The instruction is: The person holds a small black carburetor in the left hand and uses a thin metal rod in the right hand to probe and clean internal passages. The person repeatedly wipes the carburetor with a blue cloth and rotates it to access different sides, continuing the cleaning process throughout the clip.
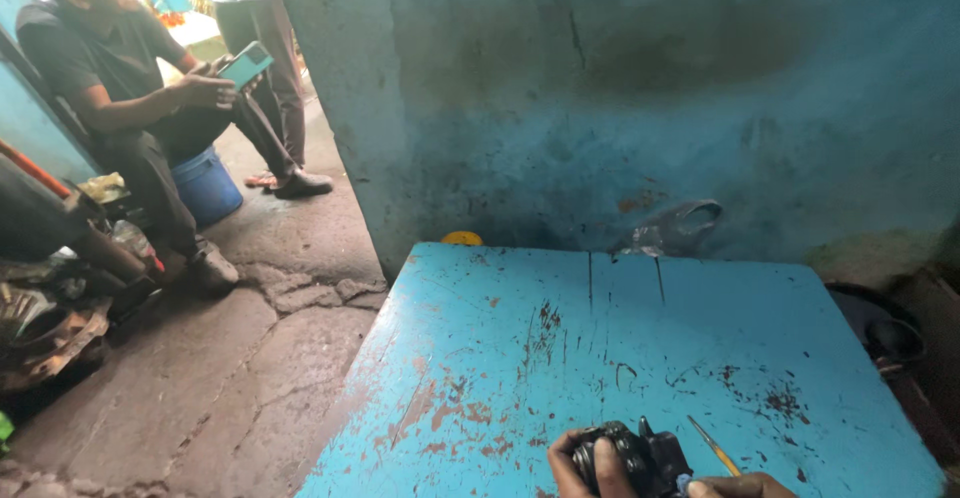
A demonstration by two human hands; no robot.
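Left fingers (563, 458): curled round a small black mechanical part (630, 458), gripping it at the bottom edge of view.
Right hand (740, 485): mostly cut off by the frame; fingers beside the part, a thin yellow-handled tool (713, 445) by them; grip cannot be told.
Part: held just above the bench's near edge.
Bench (600, 338): blue, paint chipped.
Beyond: blue wall (650, 78); seated person with phone (245, 64), far left.
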